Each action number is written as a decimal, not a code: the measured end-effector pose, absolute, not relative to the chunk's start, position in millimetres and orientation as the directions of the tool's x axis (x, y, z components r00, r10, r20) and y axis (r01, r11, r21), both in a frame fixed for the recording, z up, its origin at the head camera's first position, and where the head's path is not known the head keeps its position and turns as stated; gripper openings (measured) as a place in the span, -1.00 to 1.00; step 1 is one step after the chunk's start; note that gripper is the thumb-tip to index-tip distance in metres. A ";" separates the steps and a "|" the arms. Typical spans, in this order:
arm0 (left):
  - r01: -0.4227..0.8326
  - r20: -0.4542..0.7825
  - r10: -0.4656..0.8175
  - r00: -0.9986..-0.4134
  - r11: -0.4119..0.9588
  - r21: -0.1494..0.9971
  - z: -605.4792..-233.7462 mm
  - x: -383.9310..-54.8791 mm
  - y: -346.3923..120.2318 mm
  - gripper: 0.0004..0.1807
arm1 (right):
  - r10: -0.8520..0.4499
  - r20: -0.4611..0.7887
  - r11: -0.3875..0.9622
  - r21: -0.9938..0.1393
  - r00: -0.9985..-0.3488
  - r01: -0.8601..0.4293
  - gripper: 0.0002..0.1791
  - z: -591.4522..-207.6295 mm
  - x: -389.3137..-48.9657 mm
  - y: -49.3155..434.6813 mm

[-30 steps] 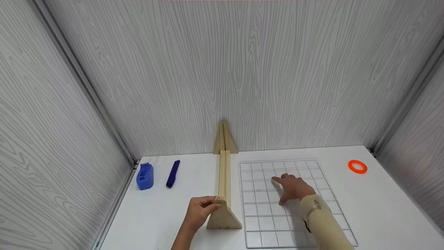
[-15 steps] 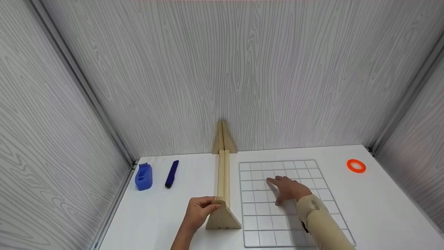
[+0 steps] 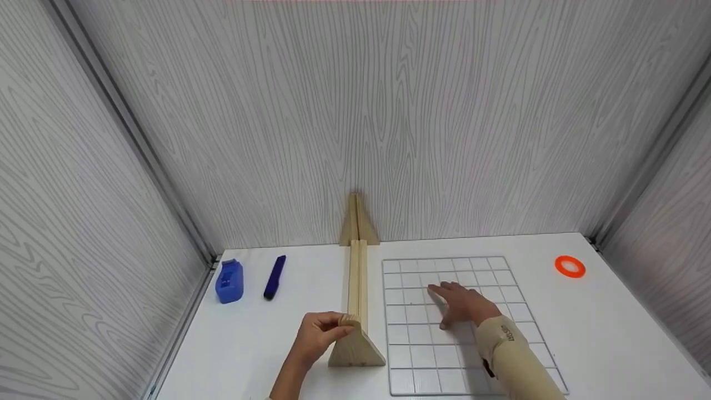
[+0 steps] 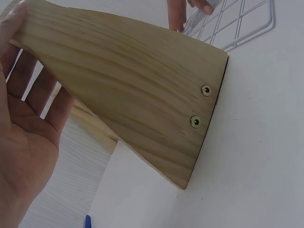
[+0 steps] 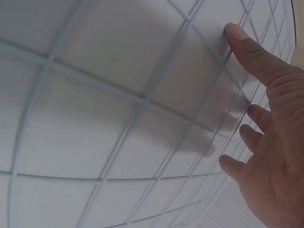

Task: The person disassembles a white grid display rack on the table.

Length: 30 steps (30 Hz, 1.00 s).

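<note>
A wooden stand (image 3: 357,347) with two tapered end boards joined by long rails (image 3: 358,278) stands upright in the middle of the table. My left hand (image 3: 316,336) pinches the top of its near end board between thumb and fingers. In the left wrist view, two bolt heads (image 4: 195,121) show near the foot of that end board (image 4: 128,80). To the right lies a white wire grid panel (image 3: 414,333), flat on the table. Over its middle, my right hand (image 3: 461,304) has its fingers spread, fingertips right at the wires. The right wrist view shows nothing held in this hand (image 5: 275,156).
On the left are a blue tape dispenser (image 3: 230,282) and a dark purple, slim bar-shaped object (image 3: 275,278). An orange ring (image 3: 570,266) lies beyond the grid at the right. Grey wood-grain walls (image 3: 355,122) enclose the table at the back and sides.
My right hand has shifted slightly left over the wire grid, then stayed there. The left hand keeps its pinch on the wooden stand.
</note>
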<state>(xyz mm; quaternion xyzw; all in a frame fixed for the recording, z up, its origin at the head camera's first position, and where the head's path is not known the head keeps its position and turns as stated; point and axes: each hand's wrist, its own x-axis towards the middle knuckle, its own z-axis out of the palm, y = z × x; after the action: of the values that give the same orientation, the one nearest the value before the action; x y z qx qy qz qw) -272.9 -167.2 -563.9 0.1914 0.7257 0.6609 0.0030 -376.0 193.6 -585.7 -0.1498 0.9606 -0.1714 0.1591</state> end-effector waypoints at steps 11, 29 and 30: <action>0.466 0.409 0.224 -0.885 0.429 0.774 -515.3 -310.1 -186.2 -0.27 | -0.329 -0.176 0.898 -0.362 -0.928 -0.250 0.06 -586.0 -367.6 196.7; 0.056 0.403 0.028 -0.915 0.997 0.059 -453.0 -384.7 -165.4 0.05 | -0.321 -0.114 0.911 -0.310 -0.940 -0.273 0.01 -585.9 -361.2 212.0; 0.039 0.401 0.017 -0.916 0.998 0.047 -454.8 -385.5 -165.2 0.05 | -0.315 -0.105 0.913 -0.305 -0.943 -0.271 0.01 -585.3 -361.7 213.4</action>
<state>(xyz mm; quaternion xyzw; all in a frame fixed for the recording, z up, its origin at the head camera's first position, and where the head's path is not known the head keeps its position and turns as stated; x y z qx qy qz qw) -385.5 -165.2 -454.8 0.0143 0.9784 0.0270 -0.2046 -361.7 213.4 -585.3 -0.1503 0.9750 -0.1447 0.0759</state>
